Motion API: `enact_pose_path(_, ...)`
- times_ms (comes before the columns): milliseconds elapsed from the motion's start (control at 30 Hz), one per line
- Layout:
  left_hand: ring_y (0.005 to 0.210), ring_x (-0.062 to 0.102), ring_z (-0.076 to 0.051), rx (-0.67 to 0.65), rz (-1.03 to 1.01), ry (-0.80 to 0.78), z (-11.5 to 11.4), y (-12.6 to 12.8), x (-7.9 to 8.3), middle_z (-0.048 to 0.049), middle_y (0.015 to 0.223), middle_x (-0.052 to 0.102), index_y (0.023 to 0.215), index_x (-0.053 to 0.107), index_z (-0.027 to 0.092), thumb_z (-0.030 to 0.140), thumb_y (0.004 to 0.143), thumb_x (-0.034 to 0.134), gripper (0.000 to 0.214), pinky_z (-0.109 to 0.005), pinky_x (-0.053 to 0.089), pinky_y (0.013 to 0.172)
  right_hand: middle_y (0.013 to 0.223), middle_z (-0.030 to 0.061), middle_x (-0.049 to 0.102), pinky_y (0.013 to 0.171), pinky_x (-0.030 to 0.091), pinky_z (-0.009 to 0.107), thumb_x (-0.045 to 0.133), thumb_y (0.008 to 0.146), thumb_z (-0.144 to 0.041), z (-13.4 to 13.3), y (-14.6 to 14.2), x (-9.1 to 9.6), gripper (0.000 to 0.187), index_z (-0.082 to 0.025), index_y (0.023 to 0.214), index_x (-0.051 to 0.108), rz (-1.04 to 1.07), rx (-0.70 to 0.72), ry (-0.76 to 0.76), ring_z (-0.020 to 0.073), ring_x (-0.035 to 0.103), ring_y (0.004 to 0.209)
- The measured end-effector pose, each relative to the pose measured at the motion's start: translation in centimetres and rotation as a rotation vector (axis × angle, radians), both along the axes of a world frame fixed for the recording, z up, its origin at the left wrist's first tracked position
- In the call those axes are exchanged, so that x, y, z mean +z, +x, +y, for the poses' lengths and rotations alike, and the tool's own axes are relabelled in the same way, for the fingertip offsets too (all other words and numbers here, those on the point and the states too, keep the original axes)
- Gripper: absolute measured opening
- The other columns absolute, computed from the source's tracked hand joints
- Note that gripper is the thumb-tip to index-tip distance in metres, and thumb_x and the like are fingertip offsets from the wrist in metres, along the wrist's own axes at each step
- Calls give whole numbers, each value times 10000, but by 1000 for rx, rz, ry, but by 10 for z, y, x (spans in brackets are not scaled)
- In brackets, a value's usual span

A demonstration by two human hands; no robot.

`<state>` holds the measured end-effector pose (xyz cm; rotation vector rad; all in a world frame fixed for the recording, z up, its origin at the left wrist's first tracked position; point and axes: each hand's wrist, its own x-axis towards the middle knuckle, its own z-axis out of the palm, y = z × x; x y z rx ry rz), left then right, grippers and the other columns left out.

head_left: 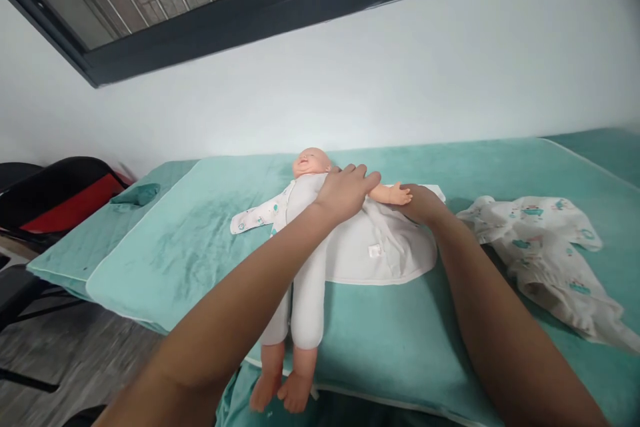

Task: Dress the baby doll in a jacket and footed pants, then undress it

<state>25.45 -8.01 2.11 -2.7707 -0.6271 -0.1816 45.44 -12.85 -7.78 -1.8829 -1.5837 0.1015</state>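
A baby doll (311,161) lies on its back on the bed, head toward the wall and bare feet at the near edge. A white baby shirt with a printed sleeve (260,215) covers one of its arms; the shirt's other half (385,250) is spread out inside up on the right. My left hand (347,191) is closed around the doll's upper arm by the shoulder. The doll's bare forearm (393,194) points right. Just beyond the doll's hand, my right hand (420,203) is at the shirt's far side, its fingers hidden.
A second printed white baby garment (545,253) lies crumpled at the right on the green bed cover (210,233). Behind the bed rises a white wall (400,93) with a dark-framed window (200,47). A black and red chair (70,193) stands at the left.
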Motion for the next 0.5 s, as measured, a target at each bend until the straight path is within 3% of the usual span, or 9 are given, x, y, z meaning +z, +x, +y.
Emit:
enact_pose_path(100, 991, 569, -264, -4, 70, 45, 2, -1, -1, -114, 1057, 626, 1099, 599, 193, 43, 855, 477, 310, -385, 372, 785, 666, 43, 694, 643, 463, 326, 734, 663, -393, -5, -3, 4, 206, -240, 579, 623, 109, 109, -176, 236, 639, 689)
enact_pose_path(167, 1023, 563, -286, -8, 122, 69, 3, 1, -2, -128, 1077, 635, 1089, 621, 188, 72, 869, 498, 278, -412, 372, 816, 612, 32, 654, 571, 437, 314, 693, 709, -452, -13, 2, 14, 284, -232, 564, 586, 246, 89, -257, 213, 599, 617)
enact_pose_path(233, 1056, 554, -311, 14, 171, 92, 3, 6, -3, -142, 1101, 642, 1083, 642, 175, 109, 889, 509, 245, -455, 371, 864, 590, 15, 618, 503, 404, 295, 658, 748, -490, -23, 8, 27, 315, -221, 605, 581, 506, 75, -226, 180, 555, 550)
enact_pose_path(333, 1093, 538, -335, 119, 203, 105, 5, 16, -7, -157, 1117, 649, 1088, 658, 152, 145, 905, 516, 231, -501, 357, 928, 611, -2, 585, 463, 373, 278, 703, 729, -503, -34, 10, 46, 312, -208, 699, 604, 958, 201, -129, 149, 507, 517)
enact_pose_path(500, 1069, 556, -321, 267, 54, 74, 3, 35, -26, -177, 1149, 617, 1170, 601, 89, 155, 936, 450, 287, -495, 360, 956, 654, 13, 602, 459, 377, 282, 705, 754, -549, -35, -7, 58, 356, -205, 833, 654, 1156, 341, -115, 153, 506, 514)
